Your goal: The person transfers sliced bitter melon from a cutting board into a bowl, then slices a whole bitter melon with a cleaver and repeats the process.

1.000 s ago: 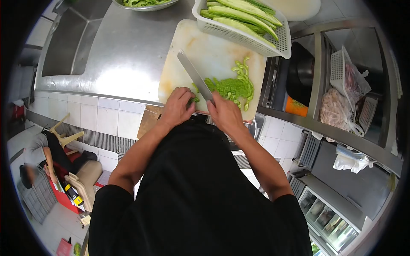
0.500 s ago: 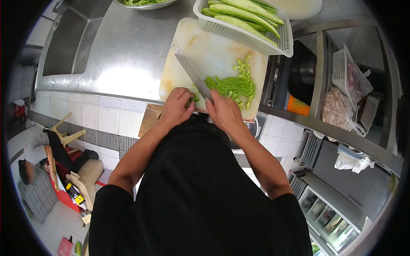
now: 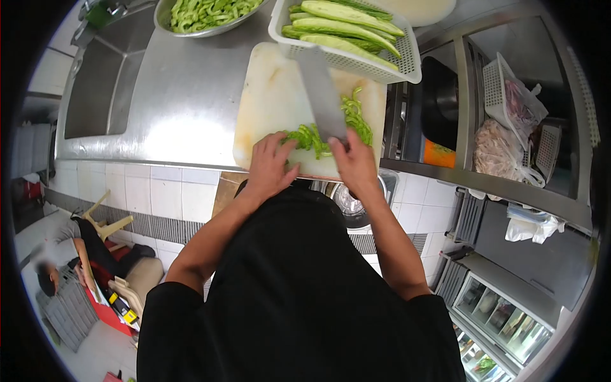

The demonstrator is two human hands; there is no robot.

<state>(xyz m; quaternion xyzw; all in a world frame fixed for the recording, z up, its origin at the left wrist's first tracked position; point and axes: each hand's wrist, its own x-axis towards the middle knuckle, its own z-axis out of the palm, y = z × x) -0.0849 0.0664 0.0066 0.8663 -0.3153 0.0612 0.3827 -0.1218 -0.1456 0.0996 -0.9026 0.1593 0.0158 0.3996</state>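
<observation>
My right hand [image 3: 356, 162] grips the handle of a cleaver [image 3: 323, 95] with a broad blade. The blade is blurred, points away from me and shows its flat side over the cutting board [image 3: 264, 95]. Green vegetable slices [image 3: 312, 137], thin and curved, lie on the board left of the blade. More slices [image 3: 358, 114] are on its right, partly hidden by it. My left hand [image 3: 272, 164] is at the board's near left part, its fingertips touching the left end of the slices and its thumb apart from the fingers.
Behind the board, a white perforated basket [image 3: 410, 67] holds long, halved green vegetables [image 3: 350, 28]. A metal bowl [image 3: 162, 19] of slices stands at the back left, near a sink [image 3: 95, 95]. Bagged food [image 3: 499, 159] sits at the right. Another person [image 3: 60, 245] sits at the lower left.
The cleaver has moved right and turned from nearly edge-on to its flat side. The slices are now split into two groups around it. The left hand's thumb and fingers have spread.
</observation>
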